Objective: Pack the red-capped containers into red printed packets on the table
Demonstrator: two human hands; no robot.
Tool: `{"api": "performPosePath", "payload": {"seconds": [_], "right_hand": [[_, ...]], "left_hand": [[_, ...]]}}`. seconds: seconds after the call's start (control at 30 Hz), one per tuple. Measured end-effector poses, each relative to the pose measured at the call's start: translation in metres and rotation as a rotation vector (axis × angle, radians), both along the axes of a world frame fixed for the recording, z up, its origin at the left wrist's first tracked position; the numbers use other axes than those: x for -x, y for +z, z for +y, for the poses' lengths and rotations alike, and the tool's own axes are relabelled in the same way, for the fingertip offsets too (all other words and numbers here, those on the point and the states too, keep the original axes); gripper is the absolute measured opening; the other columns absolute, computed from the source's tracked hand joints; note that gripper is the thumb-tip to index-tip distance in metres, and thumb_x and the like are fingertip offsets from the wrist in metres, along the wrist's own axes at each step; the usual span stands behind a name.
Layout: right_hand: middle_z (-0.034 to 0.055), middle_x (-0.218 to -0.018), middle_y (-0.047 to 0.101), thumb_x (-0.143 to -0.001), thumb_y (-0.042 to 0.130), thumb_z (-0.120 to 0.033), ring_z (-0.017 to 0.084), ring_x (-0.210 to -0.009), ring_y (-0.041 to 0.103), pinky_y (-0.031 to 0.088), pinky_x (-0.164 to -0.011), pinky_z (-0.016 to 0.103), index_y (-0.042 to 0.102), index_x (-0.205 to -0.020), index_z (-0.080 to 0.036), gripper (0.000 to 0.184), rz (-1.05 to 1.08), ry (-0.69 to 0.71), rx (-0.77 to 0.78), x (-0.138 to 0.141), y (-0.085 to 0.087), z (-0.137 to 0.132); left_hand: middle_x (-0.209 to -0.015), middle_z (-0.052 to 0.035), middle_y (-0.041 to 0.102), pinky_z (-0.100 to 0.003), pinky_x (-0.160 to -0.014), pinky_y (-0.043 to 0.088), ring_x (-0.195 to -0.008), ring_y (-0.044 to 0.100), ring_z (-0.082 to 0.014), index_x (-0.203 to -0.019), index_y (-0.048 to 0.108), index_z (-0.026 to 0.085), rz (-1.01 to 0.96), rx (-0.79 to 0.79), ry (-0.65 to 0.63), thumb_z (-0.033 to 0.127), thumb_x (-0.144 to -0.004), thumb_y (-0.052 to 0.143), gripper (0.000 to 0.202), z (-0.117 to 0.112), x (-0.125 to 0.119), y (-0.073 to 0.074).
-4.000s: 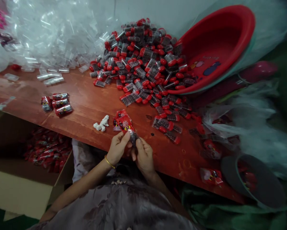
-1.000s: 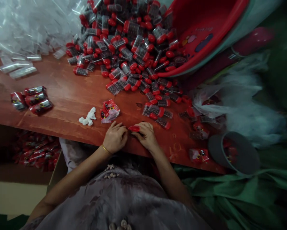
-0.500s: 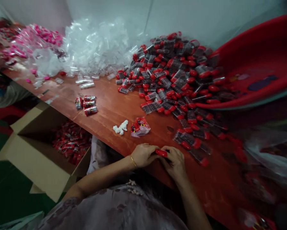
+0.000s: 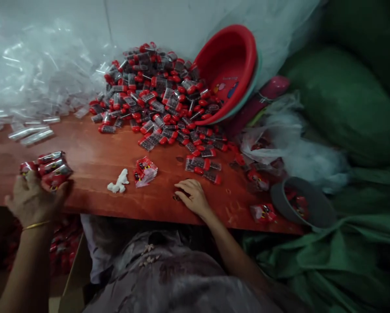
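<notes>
My left hand is at the near left of the table with its fingers spread. It is right at a small cluster of shiny red wrapped tubes, its fingertips overlapping the nearest ones. My right hand rests on the tabletop, fingers stretched forward and the thumb apart. A small dark spot or piece shows under its fingertips, too unclear to name. Between the hands lie a lump of white putty-like material and a little stack of red printed wrappers.
Behind is a heap of clear tubes with red caps and dark contents, beside a tipped red basin. Empty clear tubes lie at left. A grey bowl and green cloth are at right.
My hands have parted: they held a red-ended piece together, and now the left is over at the wrapped tubes while the right lies on the table. The view has turned right.
</notes>
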State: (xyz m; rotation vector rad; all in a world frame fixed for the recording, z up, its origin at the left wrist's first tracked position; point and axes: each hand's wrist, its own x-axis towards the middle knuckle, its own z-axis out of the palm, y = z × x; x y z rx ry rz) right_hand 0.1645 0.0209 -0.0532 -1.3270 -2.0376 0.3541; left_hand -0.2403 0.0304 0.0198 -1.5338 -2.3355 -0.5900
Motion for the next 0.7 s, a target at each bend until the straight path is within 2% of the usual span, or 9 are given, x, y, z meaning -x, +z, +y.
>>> {"api": "performPosePath", "payload": {"seconds": [0.03,0.07,0.13,0.2,0.27,0.37,0.47,0.6,0.7], "right_hand": [[0.0045,-0.093,0.069,-0.085,0.058,-0.031,0.020,-0.090,0.058,0.043,-0.084,0.037,0.068,-0.097,-0.023,0.018,0.001,0.002,0.001,-0.001,-0.001,0.000],[0.0045,-0.093,0.069,-0.085,0.057,-0.031,0.020,-0.090,0.058,0.043,-0.084,0.037,0.068,-0.097,-0.023,0.018,0.002,0.006,-0.001,-0.001,-0.002,0.000],[0.0048,-0.093,0.069,-0.086,0.056,-0.031,0.021,-0.091,0.058,0.043,-0.084,0.037,0.068,-0.097,-0.023,0.018,0.004,0.011,-0.012,-0.002,-0.004,0.000],[0.0050,-0.093,0.069,-0.087,0.055,-0.031,0.021,-0.091,0.058,0.043,-0.084,0.038,0.068,-0.097,-0.023,0.018,0.004,0.016,-0.020,-0.002,-0.005,0.000],[0.0051,-0.093,0.069,-0.087,0.055,-0.031,0.020,-0.090,0.058,0.043,-0.083,0.037,0.067,-0.097,-0.023,0.018,0.003,0.022,-0.023,-0.002,-0.005,0.000],[0.0052,-0.093,0.069,-0.087,0.055,-0.030,0.020,-0.090,0.058,0.043,-0.083,0.037,0.067,-0.097,-0.023,0.018,0.006,0.026,-0.018,-0.002,-0.003,0.000],[0.0048,-0.092,0.070,-0.086,0.056,-0.030,0.020,-0.090,0.058,0.043,-0.084,0.037,0.068,-0.096,-0.023,0.017,0.020,0.014,-0.010,-0.001,-0.002,0.000],[0.0038,-0.089,0.070,-0.086,0.057,-0.030,0.019,-0.087,0.059,0.044,-0.084,0.036,0.068,-0.093,-0.023,0.015,0.061,0.008,-0.010,0.000,-0.001,-0.001],[0.0041,-0.086,0.070,-0.088,0.052,-0.027,0.018,-0.084,0.061,0.046,-0.081,0.033,0.069,-0.092,-0.023,0.018,0.105,-0.059,-0.065,-0.005,0.003,-0.002]], "left_hand": [[-0.134,-0.0159,0.050,-0.058,-0.094,0.036,-0.119,0.048,-0.0369,-0.129,0.044,0.019,0.038,-0.052,-0.037,0.055,-0.077,0.050,0.064,0.002,-0.009,0.000],[-0.133,-0.0162,0.051,-0.052,-0.096,0.037,-0.118,0.049,-0.0339,-0.125,0.049,0.017,0.044,-0.075,-0.098,0.053,-0.079,0.048,0.058,0.003,-0.021,-0.001],[-0.125,-0.0159,0.058,-0.044,-0.095,0.039,-0.116,0.052,-0.0302,-0.112,0.059,0.014,0.007,0.058,-0.265,0.047,-0.083,0.043,0.047,0.007,-0.049,-0.008],[-0.122,-0.0161,0.060,-0.045,-0.097,0.036,-0.120,0.048,-0.0337,-0.105,0.065,0.014,0.007,0.204,-0.345,0.046,-0.082,0.046,0.043,0.012,-0.074,-0.018],[-0.117,-0.0132,0.063,-0.047,-0.097,0.034,-0.121,0.047,-0.0353,-0.096,0.069,0.017,-0.014,0.329,-0.390,0.043,-0.082,0.046,0.037,0.015,-0.088,-0.026],[-0.113,-0.0085,0.067,-0.047,-0.098,0.032,-0.120,0.049,-0.0329,-0.089,0.071,0.022,-0.068,0.426,-0.402,0.038,-0.084,0.044,0.032,0.018,-0.093,-0.031],[-0.115,-0.0072,0.066,-0.050,-0.101,0.029,-0.121,0.048,-0.0313,-0.093,0.070,0.023,-0.052,0.455,-0.389,0.034,-0.085,0.041,0.031,0.016,-0.093,-0.029],[-0.119,-0.0065,0.065,-0.052,-0.103,0.025,-0.124,0.045,-0.0325,-0.099,0.068,0.024,0.025,0.412,-0.470,0.038,-0.084,0.041,0.033,0.010,-0.092,-0.029],[-0.111,-0.0078,0.068,-0.054,-0.103,0.025,-0.121,0.049,-0.0339,-0.091,0.070,0.025,0.050,0.344,-0.476,0.036,-0.084,0.042,0.031,0.006,-0.084,-0.035]]}}
